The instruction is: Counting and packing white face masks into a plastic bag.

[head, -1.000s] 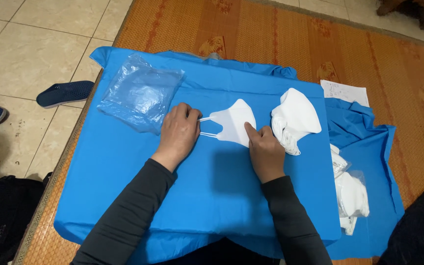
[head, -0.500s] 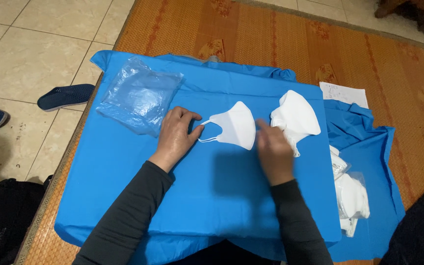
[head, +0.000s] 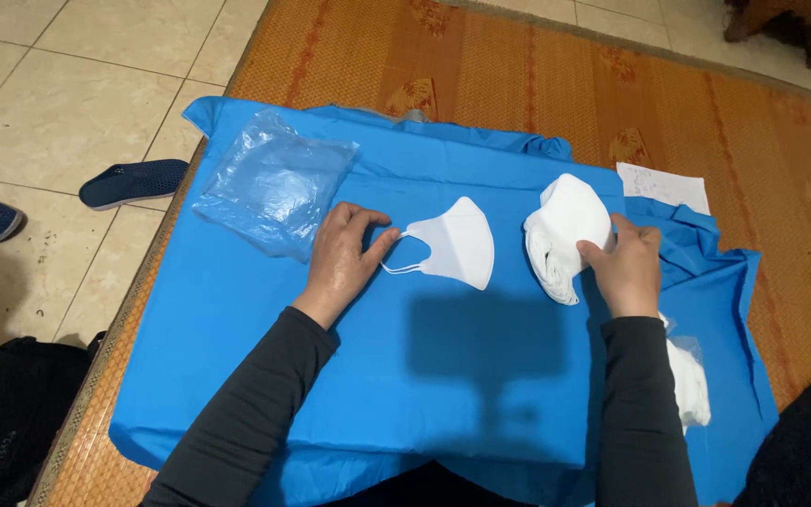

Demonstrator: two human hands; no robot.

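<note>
Your left hand (head: 342,263) lies palm down on the blue cloth (head: 481,376), left of centre in the frame. Fingers are spread and lightly curled, gripping nothing; the fingertips (head: 389,238) touch the ear loops of a single folded white mask (head: 454,255). That mask lies flat on the cloth at centre frame, its loops pointing toward your left hand, its rounded edge toward the right.

Your right hand (head: 626,268) is right of centre. Its fingers are closed on the right side of a stack of white masks (head: 563,235), thumb against the near face. The stack stands on edge, just right of the single mask and apart from it.

A clear plastic bag (head: 274,192) lies crumpled on the cloth in the upper left, just beyond your left hand; contact between the two cannot be told. A white paper slip (head: 664,186) sits at the upper right edge of the cloth. More white masks in clear wrap (head: 689,380) lie at lower right, beside your right sleeve. The cloth rests on a woven orange mat (head: 537,75). Dark blue slippers (head: 133,181) stand on the tiled floor (head: 49,94) at far left.
</note>
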